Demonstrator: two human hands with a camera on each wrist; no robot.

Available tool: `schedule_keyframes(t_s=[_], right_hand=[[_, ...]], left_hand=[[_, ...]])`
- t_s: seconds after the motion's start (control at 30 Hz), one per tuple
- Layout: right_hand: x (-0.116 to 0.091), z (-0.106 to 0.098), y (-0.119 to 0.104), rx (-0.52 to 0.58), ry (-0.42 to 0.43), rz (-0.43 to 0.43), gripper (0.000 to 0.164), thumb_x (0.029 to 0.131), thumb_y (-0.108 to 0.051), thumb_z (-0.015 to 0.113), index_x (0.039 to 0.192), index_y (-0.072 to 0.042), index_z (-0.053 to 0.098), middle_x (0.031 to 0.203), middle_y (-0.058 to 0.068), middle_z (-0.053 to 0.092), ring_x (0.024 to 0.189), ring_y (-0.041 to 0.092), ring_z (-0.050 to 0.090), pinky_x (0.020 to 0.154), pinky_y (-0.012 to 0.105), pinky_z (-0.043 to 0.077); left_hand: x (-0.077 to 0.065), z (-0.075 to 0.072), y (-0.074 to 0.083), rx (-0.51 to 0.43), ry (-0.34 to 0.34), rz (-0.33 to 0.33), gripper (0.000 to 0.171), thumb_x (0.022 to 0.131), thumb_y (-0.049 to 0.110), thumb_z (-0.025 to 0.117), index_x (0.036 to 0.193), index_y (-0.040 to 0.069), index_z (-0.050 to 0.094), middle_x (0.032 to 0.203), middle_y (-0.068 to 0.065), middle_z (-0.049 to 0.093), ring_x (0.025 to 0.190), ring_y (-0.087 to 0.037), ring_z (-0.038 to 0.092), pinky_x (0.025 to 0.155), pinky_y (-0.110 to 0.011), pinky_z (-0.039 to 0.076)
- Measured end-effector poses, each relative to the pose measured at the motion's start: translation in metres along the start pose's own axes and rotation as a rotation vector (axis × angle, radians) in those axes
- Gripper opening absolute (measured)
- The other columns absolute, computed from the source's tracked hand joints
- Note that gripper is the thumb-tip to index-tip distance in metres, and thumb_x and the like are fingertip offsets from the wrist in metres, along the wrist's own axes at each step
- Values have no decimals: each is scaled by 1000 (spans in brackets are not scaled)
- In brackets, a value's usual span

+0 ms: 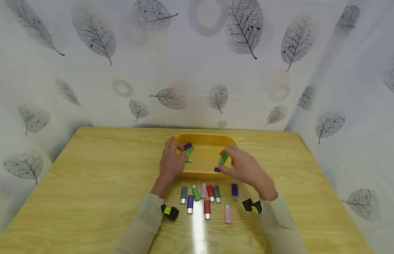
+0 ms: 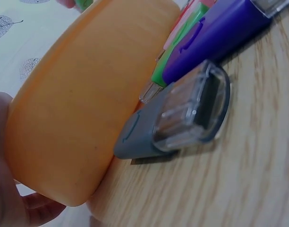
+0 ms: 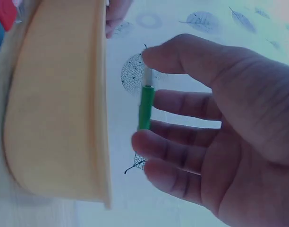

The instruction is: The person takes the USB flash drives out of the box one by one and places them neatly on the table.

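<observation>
Between thumb and fingertips, my right hand (image 1: pixel 244 170) pinches a green USB stick (image 3: pixel 145 108) upright over the right end of a yellow plastic tray (image 1: pixel 201 174). Its metal plug points down toward the thumb. My left hand (image 1: pixel 172 163) grips the left end of the tray, fingers curled around the rim; part of them is hidden behind the wall in the left wrist view. Inside the tray, near that hand, lie a purple USB stick (image 1: pixel 187 145) and two green ones (image 1: pixel 190 150). Another purple USB stick (image 1: pixel 217 169) lies by the front wall below my right hand.
In front of the tray, several USB sticks lie on the wooden table (image 1: pixel 105 169): grey (image 2: pixel 144 127), green (image 1: pixel 196 193), pink (image 1: pixel 227 214), red (image 1: pixel 207 209) and purple (image 1: pixel 234 191). Black straps with yellow labels (image 1: pixel 167 210) show at both wrists. A leaf-patterned curtain (image 1: pixel 184 70) hangs behind.
</observation>
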State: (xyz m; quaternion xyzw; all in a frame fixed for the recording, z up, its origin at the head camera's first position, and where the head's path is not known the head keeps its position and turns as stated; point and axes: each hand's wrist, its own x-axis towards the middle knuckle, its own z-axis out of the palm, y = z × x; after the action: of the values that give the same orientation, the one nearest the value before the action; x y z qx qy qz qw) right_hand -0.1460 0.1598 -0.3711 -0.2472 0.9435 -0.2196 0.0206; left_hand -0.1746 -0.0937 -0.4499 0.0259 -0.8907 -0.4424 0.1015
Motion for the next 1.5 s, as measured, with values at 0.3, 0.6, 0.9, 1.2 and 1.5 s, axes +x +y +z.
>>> schedule_keyframes(t_s=[0.3, 0.6, 0.9, 1.2, 1.5], right_hand=[[-25, 14, 6, -46, -30, -129, 27, 82, -18, 76, 105, -10, 63, 112, 4, 59, 76, 14, 58, 67, 24, 51], [-49, 19, 0, -255, 54, -256, 34, 74, -25, 85, 97, -8, 66, 100, 4, 61, 75, 11, 55, 63, 23, 51], [-60, 18, -19, -274, -336, 32, 28, 73, -12, 83, 95, -6, 68, 90, -1, 54, 73, 12, 48, 64, 29, 48], [-58, 36, -21, -324, -400, 101, 41, 75, -11, 84, 111, 0, 67, 97, 7, 61, 83, 19, 59, 74, 37, 54], [-63, 33, -39, -371, -462, 93, 36, 74, -2, 81, 107, -5, 68, 101, 8, 62, 86, 19, 62, 74, 34, 55]], left_hand=[[1, -2, 0, 3, 15, -19, 15, 89, 16, 59, 97, 5, 65, 157, -7, 37, 134, -40, 46, 90, -52, 51], [1, 2, 0, -10, 10, -10, 14, 89, 15, 58, 96, 5, 65, 157, -8, 36, 135, -41, 45, 94, -55, 49], [0, 2, 2, -23, 1, -11, 15, 89, 13, 58, 97, 3, 65, 157, -9, 35, 136, -41, 43, 97, -54, 47], [0, 1, 2, -30, 2, -5, 16, 89, 14, 57, 97, 3, 65, 156, -8, 37, 134, -40, 45, 92, -52, 50], [1, 2, -1, -16, 15, 2, 16, 89, 14, 57, 96, 3, 65, 156, -9, 38, 132, -40, 47, 87, -52, 51]])
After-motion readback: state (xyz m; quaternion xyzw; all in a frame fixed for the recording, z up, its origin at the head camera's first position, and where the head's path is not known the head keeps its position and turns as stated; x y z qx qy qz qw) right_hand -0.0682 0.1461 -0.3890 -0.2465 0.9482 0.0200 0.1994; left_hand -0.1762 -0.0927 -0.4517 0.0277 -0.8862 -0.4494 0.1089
